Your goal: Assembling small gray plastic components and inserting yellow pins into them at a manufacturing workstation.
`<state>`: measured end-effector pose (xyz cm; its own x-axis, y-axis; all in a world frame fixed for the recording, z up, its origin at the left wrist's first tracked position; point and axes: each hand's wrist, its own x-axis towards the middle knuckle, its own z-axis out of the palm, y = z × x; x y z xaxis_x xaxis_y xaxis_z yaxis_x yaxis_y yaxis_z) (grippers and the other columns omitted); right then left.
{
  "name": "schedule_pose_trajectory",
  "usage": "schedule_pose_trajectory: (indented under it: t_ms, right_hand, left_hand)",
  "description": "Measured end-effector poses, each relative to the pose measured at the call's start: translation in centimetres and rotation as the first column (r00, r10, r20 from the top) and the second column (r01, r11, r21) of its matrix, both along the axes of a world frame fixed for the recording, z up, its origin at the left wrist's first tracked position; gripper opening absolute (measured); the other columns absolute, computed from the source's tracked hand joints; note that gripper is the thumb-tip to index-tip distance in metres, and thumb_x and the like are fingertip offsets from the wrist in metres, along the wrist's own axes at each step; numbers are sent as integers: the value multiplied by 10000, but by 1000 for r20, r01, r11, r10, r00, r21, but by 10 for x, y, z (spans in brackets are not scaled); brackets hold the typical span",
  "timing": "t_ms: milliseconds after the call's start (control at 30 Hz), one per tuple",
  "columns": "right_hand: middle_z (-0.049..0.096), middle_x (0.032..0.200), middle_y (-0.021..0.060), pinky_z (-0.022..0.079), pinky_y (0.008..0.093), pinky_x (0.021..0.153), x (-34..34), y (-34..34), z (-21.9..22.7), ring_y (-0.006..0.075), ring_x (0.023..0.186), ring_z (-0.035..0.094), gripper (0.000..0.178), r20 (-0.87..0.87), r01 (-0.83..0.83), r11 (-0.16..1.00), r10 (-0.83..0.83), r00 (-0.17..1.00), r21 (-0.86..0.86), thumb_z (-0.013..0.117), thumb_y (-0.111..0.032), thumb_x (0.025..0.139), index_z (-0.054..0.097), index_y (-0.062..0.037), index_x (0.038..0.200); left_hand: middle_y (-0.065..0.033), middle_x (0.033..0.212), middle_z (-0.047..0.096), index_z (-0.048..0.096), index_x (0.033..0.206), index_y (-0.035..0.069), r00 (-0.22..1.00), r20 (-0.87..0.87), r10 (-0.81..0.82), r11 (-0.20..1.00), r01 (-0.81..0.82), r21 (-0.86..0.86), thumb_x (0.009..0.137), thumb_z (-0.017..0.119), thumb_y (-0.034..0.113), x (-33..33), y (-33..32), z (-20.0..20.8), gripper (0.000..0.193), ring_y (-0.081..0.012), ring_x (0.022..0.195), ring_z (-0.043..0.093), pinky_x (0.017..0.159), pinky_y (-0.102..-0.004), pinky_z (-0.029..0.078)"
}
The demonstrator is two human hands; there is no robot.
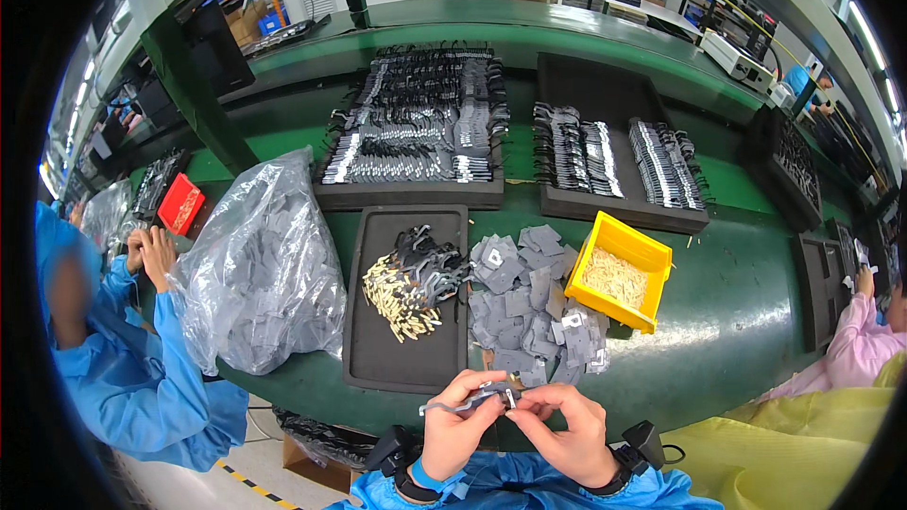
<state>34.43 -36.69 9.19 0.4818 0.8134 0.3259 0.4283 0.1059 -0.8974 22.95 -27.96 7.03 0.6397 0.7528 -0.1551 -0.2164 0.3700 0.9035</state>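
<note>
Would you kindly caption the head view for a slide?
Left hand holds a small grey part, right hand at its end, near loose grey pieces and a yellow bin.

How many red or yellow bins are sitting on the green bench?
2. The yellow bin is at the upper right of the loose gray pieces; the red bin is farther left, past the large clear plastic bag. Others could be hidden behind that bag.

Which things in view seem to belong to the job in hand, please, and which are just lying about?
Likely in use:
small part in left hand and right hand
loose grey pieces
black tray with brass-coloured parts
yellow bin

Apparently just lying about:
cardboard box below
white boxy device behind
</note>
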Motion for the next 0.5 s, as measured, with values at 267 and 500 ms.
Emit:
schedule_pose_trajectory:
  t_ms: [267,500]
  right_hand:
    - [638,770,102,478,244,530,1,4,-3,156,619,610,213,102,24,999,-27,994,34,707,22,698,574,-7,862]
    - [616,749,94,472,294,526,4,9,3,226,610,595,198,400,76,993,-107,910,93,707,20,662,603,-23,825]
  left_hand:
    - [-60,958,521,588,1037,-24,997,-76,34,944,-8,329,817,560,-46,1,-1,-1,223,-111,838,566,725,-207,465]
    - [-69,982,496,574,1066,-25,1000,-23,-21,990,24,141,842,521,-47,4,-3,3,232,-136,850,582,751,-230,495]
